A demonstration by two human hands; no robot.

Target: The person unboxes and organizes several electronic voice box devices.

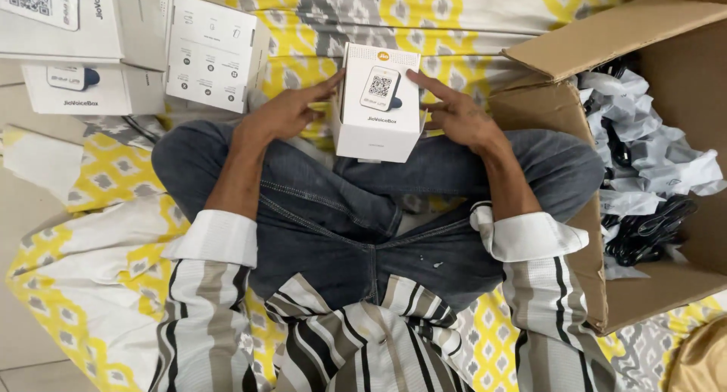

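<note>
- The person sits cross-legged on a yellow, grey and white patterned sheet (113, 172), and a small white product box (379, 100) stands in the upper middle of the frame, just past the knees.
- The left hand (284, 113) lies flat-fingered against the box's left side; the right hand (454, 113) presses the right side, fingers spread. Both hold it between them, neither curled shut.
- The box looks closed, its printed face with a dark device picture turned up. From that I would judge this one packed or about to be set aside, though I cannot tell if it is sealed.
- Counted: one box in hand, and in the upper left of the frame three more white boxes (216, 51) of the same kind, two stacked at the edge and one lying on its side beside them. Four in all.
- At the right edge one open brown cardboard carton (606, 36) holds many white plastic-wrapped bundles (651, 157) and black cables (644, 229), too tangled to count, so plenty seems left to go through.
</note>
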